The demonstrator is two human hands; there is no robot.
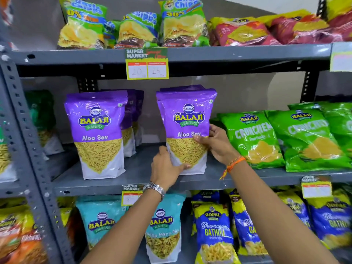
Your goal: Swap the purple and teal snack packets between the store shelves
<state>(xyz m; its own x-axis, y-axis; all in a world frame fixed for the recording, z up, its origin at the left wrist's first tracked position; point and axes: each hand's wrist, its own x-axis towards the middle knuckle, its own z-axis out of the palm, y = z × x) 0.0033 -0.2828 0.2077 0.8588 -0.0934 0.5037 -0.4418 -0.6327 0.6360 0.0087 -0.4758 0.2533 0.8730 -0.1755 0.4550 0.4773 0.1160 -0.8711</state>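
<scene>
Two stacks of purple Aloo Sev packets stand upright on the middle shelf (137, 174). The right purple packet (187, 119) is gripped from both sides: my left hand (165, 166) holds its lower left edge, and my right hand (215, 143) holds its right side with the thumb across the front. The left purple packet (99, 130) stands untouched, with more purple packets behind it. On the shelf below stand two teal packets, one at the left (101, 221) and one (163, 229) partly hidden behind my left forearm.
Green Crunchex bags (251, 138) lean just right of the held packet. Blue and yellow Gathiya bags (213, 231) stand beside the teal ones. Green chips bags (182, 23) and red packets fill the top shelf. A grey slotted upright (28, 141) borders the left; price tags hang from shelf edges.
</scene>
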